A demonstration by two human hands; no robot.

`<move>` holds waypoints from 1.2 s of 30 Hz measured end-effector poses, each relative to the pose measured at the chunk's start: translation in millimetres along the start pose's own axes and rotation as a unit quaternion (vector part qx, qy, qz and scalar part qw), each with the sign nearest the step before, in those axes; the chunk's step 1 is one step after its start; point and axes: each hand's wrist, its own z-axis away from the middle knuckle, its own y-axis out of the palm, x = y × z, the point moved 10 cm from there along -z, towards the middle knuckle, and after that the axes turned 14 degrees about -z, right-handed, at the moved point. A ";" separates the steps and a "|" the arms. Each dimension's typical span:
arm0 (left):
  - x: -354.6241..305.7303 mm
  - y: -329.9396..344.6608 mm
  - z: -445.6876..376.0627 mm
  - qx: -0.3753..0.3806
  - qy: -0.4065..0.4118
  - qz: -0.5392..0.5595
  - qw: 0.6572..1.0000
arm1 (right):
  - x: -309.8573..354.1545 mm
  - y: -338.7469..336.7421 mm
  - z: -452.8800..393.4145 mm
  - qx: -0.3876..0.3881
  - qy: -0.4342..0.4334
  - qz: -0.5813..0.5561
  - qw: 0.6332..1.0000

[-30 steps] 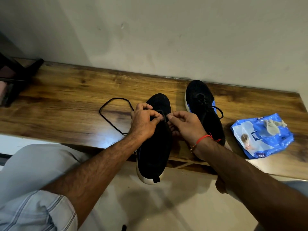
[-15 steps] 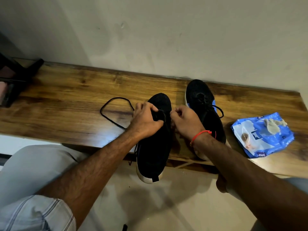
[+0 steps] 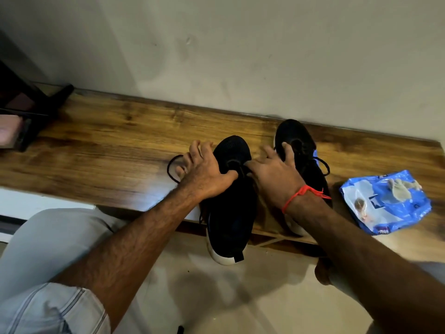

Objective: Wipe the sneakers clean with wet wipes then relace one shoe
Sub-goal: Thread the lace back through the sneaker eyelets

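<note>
Two black sneakers stand on a wooden bench (image 3: 108, 145). The nearer sneaker (image 3: 231, 213) has a white sole, and its heel hangs over the front edge. My left hand (image 3: 204, 169) lies on its left side with fingers spread and the thumb pressing by the eyelets. A loose black lace (image 3: 170, 172) loops out on the bench under those fingers. My right hand (image 3: 274, 174), with a red thread at the wrist, spreads its fingers onto the farther sneaker (image 3: 298, 138), its thumb at the nearer shoe's eyelets. Whether the thumbs hold the lace is hidden.
A blue wet wipes pack (image 3: 385, 203) lies at the bench's right end with a crumpled used wipe (image 3: 399, 189) on top. A black frame (image 3: 36, 109) stands at the far left. The wall runs right behind the bench. My knees sit below its front edge.
Both hands have gone from pinching the lace with curled fingers to spread fingers. They moved forward over the shoes. The lace loop on the left has become smaller.
</note>
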 end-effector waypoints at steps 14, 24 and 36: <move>8.2 8.2 1.0 0.060 -0.018 -0.045 0.997 | 3.2 -2.5 -10.2 0.022 -0.016 0.045 0.999; 8.7 9.4 1.7 0.078 -0.009 -0.039 0.996 | -34.9 -37.7 -12.6 -0.080 0.001 0.005 0.997; 14.7 7.0 -1.7 0.119 -0.003 0.011 0.993 | -54.9 -44.8 -13.7 -0.080 0.047 -0.007 0.996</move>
